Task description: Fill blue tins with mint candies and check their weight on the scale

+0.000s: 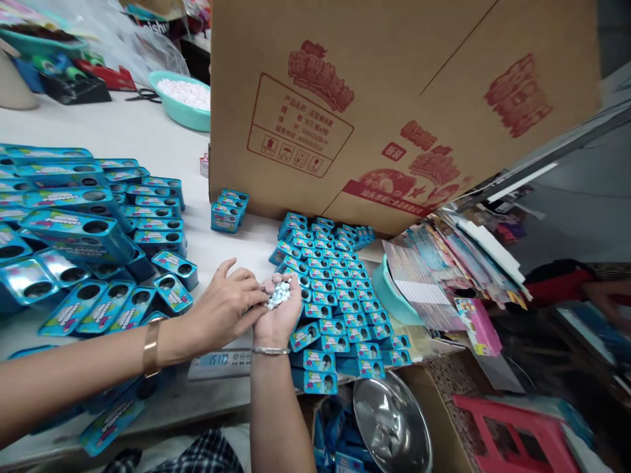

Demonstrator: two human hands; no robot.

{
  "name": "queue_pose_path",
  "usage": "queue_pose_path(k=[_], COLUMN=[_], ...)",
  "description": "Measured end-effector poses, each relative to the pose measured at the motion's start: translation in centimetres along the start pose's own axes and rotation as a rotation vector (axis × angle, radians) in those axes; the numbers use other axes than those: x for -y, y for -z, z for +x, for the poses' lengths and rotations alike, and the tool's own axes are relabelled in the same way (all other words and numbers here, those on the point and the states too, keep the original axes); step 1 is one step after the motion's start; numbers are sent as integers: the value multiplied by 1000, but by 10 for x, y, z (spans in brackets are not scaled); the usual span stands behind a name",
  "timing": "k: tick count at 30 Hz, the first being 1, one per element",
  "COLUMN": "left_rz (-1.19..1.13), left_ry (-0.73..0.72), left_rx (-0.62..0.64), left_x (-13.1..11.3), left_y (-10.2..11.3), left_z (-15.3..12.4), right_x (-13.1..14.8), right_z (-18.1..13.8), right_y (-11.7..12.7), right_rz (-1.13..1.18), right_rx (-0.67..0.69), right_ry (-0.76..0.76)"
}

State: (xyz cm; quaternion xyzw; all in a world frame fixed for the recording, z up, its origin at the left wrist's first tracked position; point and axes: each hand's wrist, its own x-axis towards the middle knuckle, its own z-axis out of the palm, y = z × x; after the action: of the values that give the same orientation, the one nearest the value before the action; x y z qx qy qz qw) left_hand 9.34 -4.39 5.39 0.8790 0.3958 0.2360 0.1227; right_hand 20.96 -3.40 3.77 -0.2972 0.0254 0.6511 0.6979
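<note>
My right hand point(280, 315) is cupped palm up and holds a small heap of white candy pieces point(279, 294). My left hand point(224, 305) reaches across from the left, its fingertips pinched into that heap. Both hands hover over a small digital scale point(219, 361) at the table's front edge. Just right of them lie rows of small blue candy boxes point(335, 295). Larger blue boxes with round holes point(93, 263) are spread on the left of the white table point(128, 131).
A big brown cardboard carton point(394, 98) stands behind the rows. A teal bowl of white candies point(182, 98) sits at the back. A metal bowl point(392, 420), a pink stool point(513, 440) and stacked printed sheets point(458, 256) crowd the right.
</note>
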Motion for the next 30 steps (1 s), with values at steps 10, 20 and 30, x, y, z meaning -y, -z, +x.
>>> queue_pose_path(k=[10, 20, 30], left_rz=[10, -51, 75], left_ry=[72, 15, 13], left_rx=[75, 55, 125], left_x=[-12, 0, 26], left_y=[0, -3, -10], left_z=[17, 12, 1], right_x=[5, 8, 44], right_z=[-8, 8, 9], right_y=[-9, 12, 21], right_rz=[17, 117, 225], right_rx=[-76, -2, 104], right_ry=[89, -100, -34])
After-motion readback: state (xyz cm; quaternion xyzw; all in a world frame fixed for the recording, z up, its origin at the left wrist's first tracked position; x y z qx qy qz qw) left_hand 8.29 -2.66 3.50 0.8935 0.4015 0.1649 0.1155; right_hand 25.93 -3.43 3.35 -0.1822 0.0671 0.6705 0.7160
